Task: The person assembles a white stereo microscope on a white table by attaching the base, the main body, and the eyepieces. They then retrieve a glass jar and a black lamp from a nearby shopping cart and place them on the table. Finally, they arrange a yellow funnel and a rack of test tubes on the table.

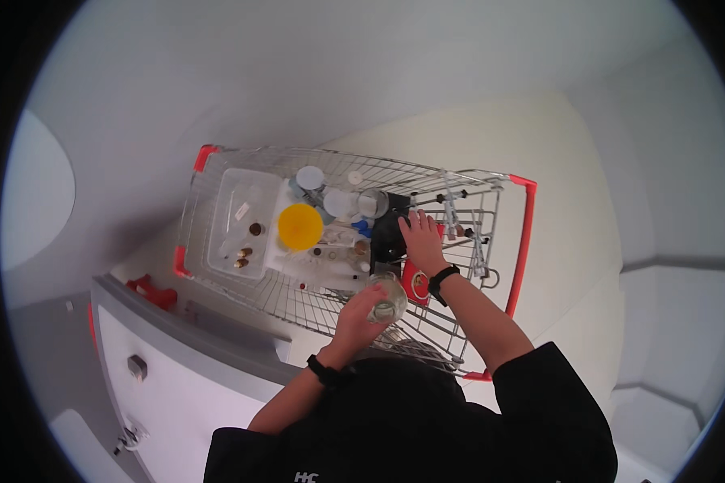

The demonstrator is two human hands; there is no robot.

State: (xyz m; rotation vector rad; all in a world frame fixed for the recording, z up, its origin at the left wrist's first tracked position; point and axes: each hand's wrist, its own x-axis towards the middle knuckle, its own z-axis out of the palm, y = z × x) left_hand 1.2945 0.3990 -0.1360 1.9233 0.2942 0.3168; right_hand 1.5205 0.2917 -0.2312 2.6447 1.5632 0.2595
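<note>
My left hand (361, 318) is closed around a clear round glass vessel (392, 310) at the near side of a wire shopping cart (354, 157). Inside the cart, my right hand (424, 241) reaches over a black rounded object (388, 239), fingers stretched out and seeming to touch its right side. Beneath that wrist lies a red flat item (416, 282) with a pale ring-shaped mark. Something small and blue (362, 229) sits left of the black object. A yellow round lid or tub (300, 227) stands further left, with white-topped containers (310, 178) behind it.
A translucent plastic bin (230, 201) with small brown bottles (243, 258) fills the cart's left end. Metal clamps (449, 211) hang near the red handle (524, 249). A white cabinet or counter with a grey edge (193, 338) stands at the lower left, a red object (151, 293) beside it.
</note>
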